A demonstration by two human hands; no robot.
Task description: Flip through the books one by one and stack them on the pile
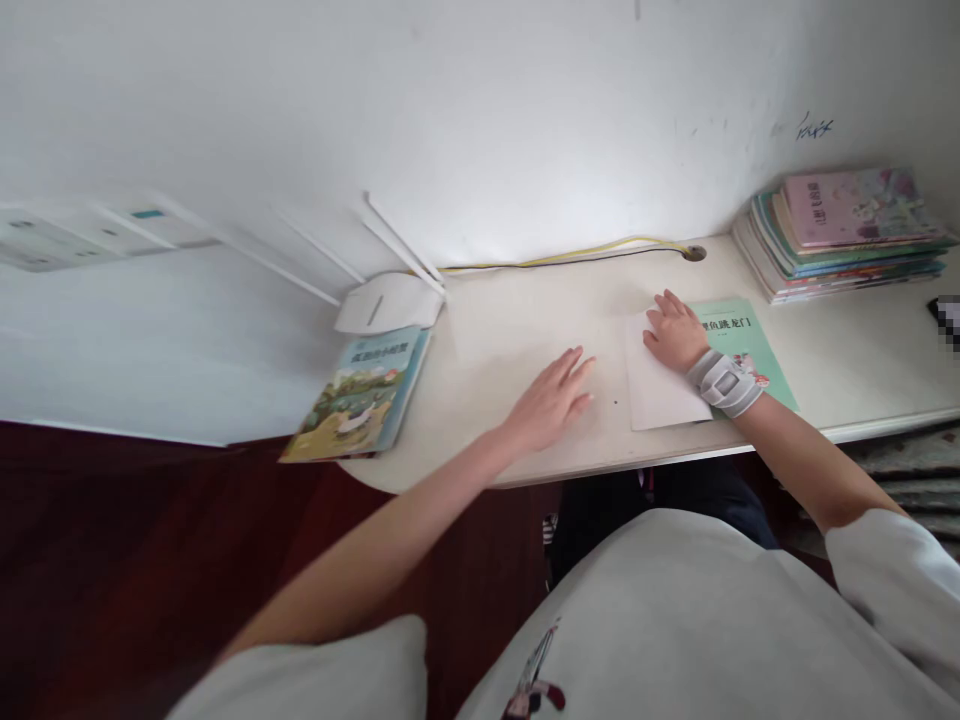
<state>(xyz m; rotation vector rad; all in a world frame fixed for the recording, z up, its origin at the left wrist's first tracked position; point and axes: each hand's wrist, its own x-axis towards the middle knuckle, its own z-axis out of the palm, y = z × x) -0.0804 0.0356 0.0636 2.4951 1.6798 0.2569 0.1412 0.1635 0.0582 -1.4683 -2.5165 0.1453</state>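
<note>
My left hand (pixel 551 400) is over the bare middle of the white desk (pixel 510 320), its fingers apart and nothing in them. Farther right, my right hand (pixel 675 330) lies across a green book (pixel 765 350) with dark title characters and a white sheet or page (pixel 664 385) at its left side. The fingers of that hand are stretched out over the white part. Whether the white part belongs to the green book, I cannot tell. A grey wristband (pixel 726 382) circles my right wrist and hides some of the green cover.
At the left end, a picture-covered book (pixel 356 395) overhangs the desk edge by a white router (pixel 386 303) with antennas. A book stack (pixel 847 235) stands at the back right. A yellow and black cable (pixel 570 258) runs along the wall to a desk hole (pixel 696 254).
</note>
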